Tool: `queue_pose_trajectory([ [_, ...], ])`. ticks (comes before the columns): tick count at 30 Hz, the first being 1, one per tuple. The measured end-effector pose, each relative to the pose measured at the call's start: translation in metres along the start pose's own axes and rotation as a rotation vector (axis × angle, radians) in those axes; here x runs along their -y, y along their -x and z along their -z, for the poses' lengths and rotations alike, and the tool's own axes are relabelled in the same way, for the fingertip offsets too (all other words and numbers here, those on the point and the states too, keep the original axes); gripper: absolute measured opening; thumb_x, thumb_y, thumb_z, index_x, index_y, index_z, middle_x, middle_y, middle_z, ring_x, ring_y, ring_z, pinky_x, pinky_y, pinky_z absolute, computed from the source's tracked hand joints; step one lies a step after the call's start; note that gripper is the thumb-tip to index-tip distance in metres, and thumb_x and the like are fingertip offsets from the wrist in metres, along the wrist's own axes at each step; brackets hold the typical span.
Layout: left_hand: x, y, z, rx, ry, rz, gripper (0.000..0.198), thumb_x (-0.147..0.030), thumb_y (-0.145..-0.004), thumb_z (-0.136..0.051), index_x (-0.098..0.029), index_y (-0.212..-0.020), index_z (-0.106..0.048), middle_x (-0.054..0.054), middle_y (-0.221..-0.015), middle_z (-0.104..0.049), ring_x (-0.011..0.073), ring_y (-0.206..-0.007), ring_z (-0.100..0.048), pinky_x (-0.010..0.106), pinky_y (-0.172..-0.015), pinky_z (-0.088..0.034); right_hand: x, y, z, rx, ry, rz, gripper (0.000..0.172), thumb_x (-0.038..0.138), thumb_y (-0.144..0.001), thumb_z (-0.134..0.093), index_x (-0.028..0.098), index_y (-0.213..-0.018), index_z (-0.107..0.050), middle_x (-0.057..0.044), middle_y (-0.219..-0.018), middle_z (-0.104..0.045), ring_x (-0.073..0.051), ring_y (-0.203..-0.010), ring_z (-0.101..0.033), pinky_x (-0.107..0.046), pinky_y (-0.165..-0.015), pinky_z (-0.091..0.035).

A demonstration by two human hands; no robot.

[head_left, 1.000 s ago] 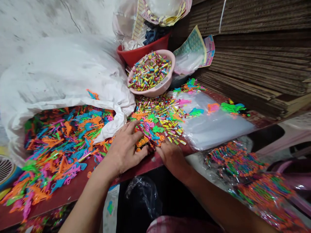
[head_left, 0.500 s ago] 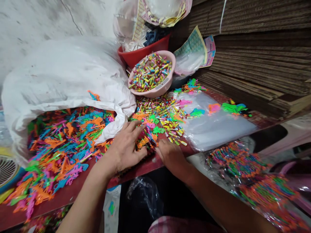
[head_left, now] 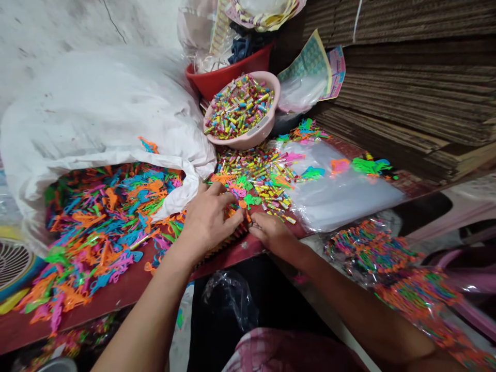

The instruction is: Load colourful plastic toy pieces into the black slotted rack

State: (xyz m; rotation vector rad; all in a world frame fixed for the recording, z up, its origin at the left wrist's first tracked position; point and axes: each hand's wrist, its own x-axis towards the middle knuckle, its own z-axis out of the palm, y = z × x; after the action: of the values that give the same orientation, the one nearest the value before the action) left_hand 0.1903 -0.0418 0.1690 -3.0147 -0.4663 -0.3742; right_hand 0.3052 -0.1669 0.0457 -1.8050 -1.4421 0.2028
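Loose neon plastic charms (head_left: 248, 200) in a shallow spill on a red tabletop (head_left: 116, 294), between and under my two hands. My left hand (head_left: 209, 219) is half-curled with the fingers spread, the thumb (head_left: 236, 221) reaching toward the pile; I cannot tell whether it is pinching anything. My right hand (head_left: 273, 232) lies low, fingers bent, their tips at the pile's near edge beside a small orange piece (head_left: 243, 204); it too shows no clear grip.

Handling: the charms appear flat, thin and light, stiff but possibly brittle at their narrow stems. They probably slip over one another, so the broadest flat part seems the surest place for a pinch.

Surroundings: striped miniature cylinders (head_left: 256, 178) lie scattered just beyond my hands and heaped in a pink plastic basin (head_left: 267, 132), which rests against a red plastic tub (head_left: 209, 85). Tangled charms spill from a white woven sack (head_left: 96, 98) on the left. A smooth, clear plastic sheet (head_left: 349, 199) lies on the right, below a stack of ridged, corrugated cardboard (head_left: 406, 77).
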Motion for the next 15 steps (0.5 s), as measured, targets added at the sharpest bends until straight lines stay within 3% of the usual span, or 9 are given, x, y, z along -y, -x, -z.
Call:
queue_pose_trajectory([
  [6,0.004,-0.001,-0.001,0.017,0.033,-0.036,0.040,-0.054,-0.087,-0.054,-0.020,-0.093,-0.075,0.010,-0.102,-0.059,0.0267,-0.097,-0.054,0.045,-0.091,-0.045,0.002,-0.002,0.002,0.016,0.075,0.020,0.017,0.018,-0.089,-0.050,0.021,-0.073,-0.047,0.001,-0.074,-0.057,-0.015,-0.069,-0.048,-0.028,-0.064,-0.030],
  [15,-0.004,-0.003,0.003,0.044,0.027,0.046,0.038,-0.050,-0.090,-0.051,-0.021,-0.087,-0.076,0.009,-0.099,-0.060,0.0247,-0.094,-0.053,0.041,-0.089,-0.043,-0.010,-0.008,-0.001,0.062,0.086,0.012,0.017,0.019,-0.089,-0.051,0.020,-0.071,-0.050,-0.001,-0.072,-0.055,-0.016,-0.069,-0.046,-0.028,-0.064,-0.029],
])
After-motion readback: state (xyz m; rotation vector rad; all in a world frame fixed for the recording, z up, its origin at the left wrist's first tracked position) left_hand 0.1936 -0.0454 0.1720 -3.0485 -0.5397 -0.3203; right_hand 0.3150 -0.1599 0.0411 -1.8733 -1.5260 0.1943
